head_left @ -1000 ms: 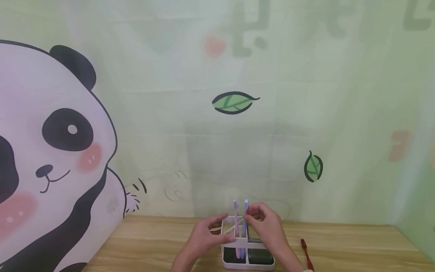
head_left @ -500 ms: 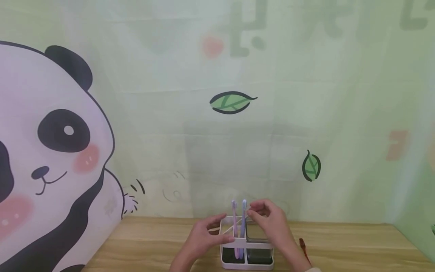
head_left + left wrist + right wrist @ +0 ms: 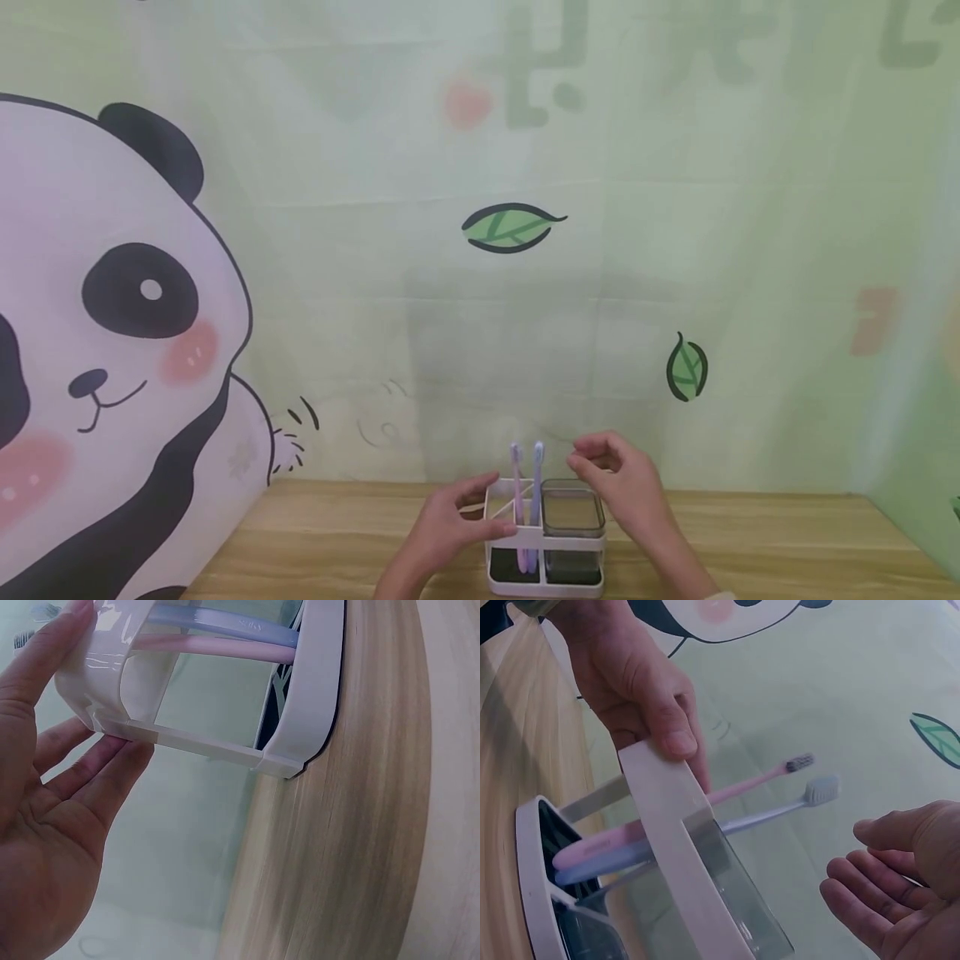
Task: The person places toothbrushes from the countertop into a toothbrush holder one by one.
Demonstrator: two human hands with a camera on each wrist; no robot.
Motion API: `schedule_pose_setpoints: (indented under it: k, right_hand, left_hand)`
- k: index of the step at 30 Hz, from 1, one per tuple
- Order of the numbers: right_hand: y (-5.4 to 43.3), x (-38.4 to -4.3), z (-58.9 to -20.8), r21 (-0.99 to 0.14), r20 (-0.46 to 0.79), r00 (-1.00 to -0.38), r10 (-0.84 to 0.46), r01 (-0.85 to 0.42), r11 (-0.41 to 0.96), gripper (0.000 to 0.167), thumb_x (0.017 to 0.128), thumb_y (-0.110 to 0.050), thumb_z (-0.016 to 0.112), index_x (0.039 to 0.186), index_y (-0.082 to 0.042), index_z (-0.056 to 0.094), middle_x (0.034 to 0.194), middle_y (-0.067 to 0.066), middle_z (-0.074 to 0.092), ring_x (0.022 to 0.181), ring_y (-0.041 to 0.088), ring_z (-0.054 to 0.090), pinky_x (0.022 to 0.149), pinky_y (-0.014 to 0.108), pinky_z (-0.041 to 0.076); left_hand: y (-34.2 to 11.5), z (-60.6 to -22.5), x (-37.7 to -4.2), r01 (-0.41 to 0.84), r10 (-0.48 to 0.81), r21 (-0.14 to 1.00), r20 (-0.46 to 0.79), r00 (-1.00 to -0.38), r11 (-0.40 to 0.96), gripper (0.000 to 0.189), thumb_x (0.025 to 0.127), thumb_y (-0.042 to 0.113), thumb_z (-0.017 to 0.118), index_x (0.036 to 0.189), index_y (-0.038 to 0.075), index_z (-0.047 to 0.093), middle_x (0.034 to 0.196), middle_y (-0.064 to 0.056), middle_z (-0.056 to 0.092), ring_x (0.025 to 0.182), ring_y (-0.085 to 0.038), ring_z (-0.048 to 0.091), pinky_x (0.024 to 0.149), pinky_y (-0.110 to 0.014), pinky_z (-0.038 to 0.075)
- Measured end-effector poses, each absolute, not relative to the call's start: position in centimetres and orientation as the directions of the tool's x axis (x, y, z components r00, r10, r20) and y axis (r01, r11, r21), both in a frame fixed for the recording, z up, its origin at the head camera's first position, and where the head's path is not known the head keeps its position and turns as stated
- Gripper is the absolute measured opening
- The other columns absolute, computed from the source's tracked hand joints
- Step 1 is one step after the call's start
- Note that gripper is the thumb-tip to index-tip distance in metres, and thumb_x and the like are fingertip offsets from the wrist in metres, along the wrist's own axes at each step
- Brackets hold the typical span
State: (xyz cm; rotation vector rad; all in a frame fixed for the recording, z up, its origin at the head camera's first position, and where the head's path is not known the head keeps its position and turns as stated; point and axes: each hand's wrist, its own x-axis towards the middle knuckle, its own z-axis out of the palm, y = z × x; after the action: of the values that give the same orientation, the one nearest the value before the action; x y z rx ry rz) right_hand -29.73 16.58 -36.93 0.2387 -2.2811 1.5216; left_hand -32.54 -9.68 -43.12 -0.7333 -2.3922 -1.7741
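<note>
Far left, the left hand (image 3: 457,521) has the white holder (image 3: 545,588) by its upper side, thumb in front, fingers behind. That holder, upright on the tabletop (image 3: 337,533), looks light, stiff and a touch slippery; the upper frame seems the place to grip. In its left part stand the pink toothbrush (image 3: 517,487) and the blue toothbrush (image 3: 536,487), probably light and firm, best pinched mid-handle. Next, the smoky cup (image 3: 573,531), likely rigid, perhaps breakable. And rightmost, the right hand (image 3: 626,479), loosely curled, holding nothing, apart from everything!
</note>
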Motion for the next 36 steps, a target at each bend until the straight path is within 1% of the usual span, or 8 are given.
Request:
schedule_pose_setpoints:
  k: [4, 12, 17, 24, 30, 33, 36]
  right_hand:
    - [17.7, -29.7, -37.0, -0.853, 0.376, -0.923, 0.084, -0.309, 0.421, 0.027, 0.099, -0.02, 0.08, 0.119, -0.004, 0.073, 0.109, 0.006, 0.076, 0.1, 0.016, 0.072, 0.085, 0.023, 0.057]
    - [20.2, -29.7, -37.7, -0.862, 0.324, -0.941, 0.1, -0.25, 0.441, 0.033, 0.099, -0.024, 0.08, 0.122, -0.001, 0.072, 0.112, 0.008, 0.076, 0.104, 0.022, 0.072, 0.08, 0.021, 0.059]
    - [21.6, -29.5, -38.1, -0.853, 0.313, -0.944, 0.108, -0.23, 0.47, 0.031, 0.1, -0.022, 0.079, 0.122, 0.0, 0.072, 0.112, 0.009, 0.076, 0.103, 0.022, 0.073, 0.081, 0.021, 0.058]
    - [23.1, -29.1, -38.4, -0.848, 0.271, -0.956, 0.11, -0.184, 0.497, 0.031, 0.101, -0.02, 0.077, 0.123, 0.0, 0.072, 0.111, 0.009, 0.076, 0.101, 0.023, 0.073, 0.081, 0.029, 0.063]
    - [24.1, -29.2, -38.7, -0.844, 0.262, -0.959, 0.109, -0.173, 0.508, 0.03, 0.101, -0.017, 0.077, 0.122, 0.002, 0.071, 0.108, 0.008, 0.077, 0.098, 0.021, 0.073, 0.081, 0.031, 0.064]
    - [24.5, -29.2, -38.8, -0.836, 0.267, -0.959, 0.096, -0.181, 0.518, 0.029, 0.101, -0.017, 0.077, 0.121, 0.003, 0.071, 0.108, 0.009, 0.077, 0.098, 0.022, 0.073, 0.081, 0.034, 0.065]
    - [24.9, -29.3, -39.1, -0.832, 0.256, -0.962, 0.096, -0.169, 0.528, 0.027, 0.101, -0.017, 0.077, 0.12, 0.002, 0.071, 0.109, 0.009, 0.077, 0.099, 0.024, 0.074, 0.081, 0.033, 0.065]
  left_hand:
    - [-9.7, -43.1, -32.5, 0.417, 0.33, 0.883, 0.336, -0.882, 0.217, 0.073, 0.084, 0.022, 0.093, 0.146, -0.001, 0.063, 0.143, -0.028, 0.064, 0.121, -0.042, 0.07, 0.099, -0.05, 0.061]
    - [-9.6, -43.1, -32.6, 0.42, 0.332, 0.881, 0.338, -0.881, 0.218, 0.073, 0.084, 0.022, 0.093, 0.146, -0.001, 0.063, 0.145, -0.028, 0.063, 0.122, -0.043, 0.069, 0.099, -0.05, 0.061]
    - [-9.6, -43.2, -32.7, 0.418, 0.33, 0.882, 0.336, -0.882, 0.22, 0.072, 0.084, 0.023, 0.094, 0.145, 0.0, 0.064, 0.145, -0.028, 0.063, 0.122, -0.043, 0.069, 0.099, -0.05, 0.061]
    - [-9.6, -43.2, -32.6, 0.415, 0.329, 0.884, 0.335, -0.883, 0.215, 0.072, 0.084, 0.021, 0.094, 0.145, 0.0, 0.063, 0.144, -0.027, 0.064, 0.121, -0.043, 0.069, 0.098, -0.048, 0.062]
    - [-9.6, -43.1, -32.6, 0.414, 0.33, 0.887, 0.335, -0.883, 0.205, 0.072, 0.084, 0.021, 0.093, 0.146, 0.0, 0.063, 0.144, -0.026, 0.064, 0.121, -0.041, 0.07, 0.098, -0.048, 0.062]
    - [-9.7, -43.1, -32.5, 0.409, 0.328, 0.89, 0.331, -0.885, 0.204, 0.072, 0.084, 0.02, 0.093, 0.146, 0.0, 0.063, 0.144, -0.027, 0.064, 0.121, -0.042, 0.07, 0.098, -0.048, 0.062]
    - [-9.7, -43.1, -32.5, 0.402, 0.328, 0.892, 0.323, -0.888, 0.208, 0.073, 0.084, 0.02, 0.093, 0.147, -0.001, 0.062, 0.144, -0.027, 0.064, 0.121, -0.042, 0.07, 0.098, -0.05, 0.061]
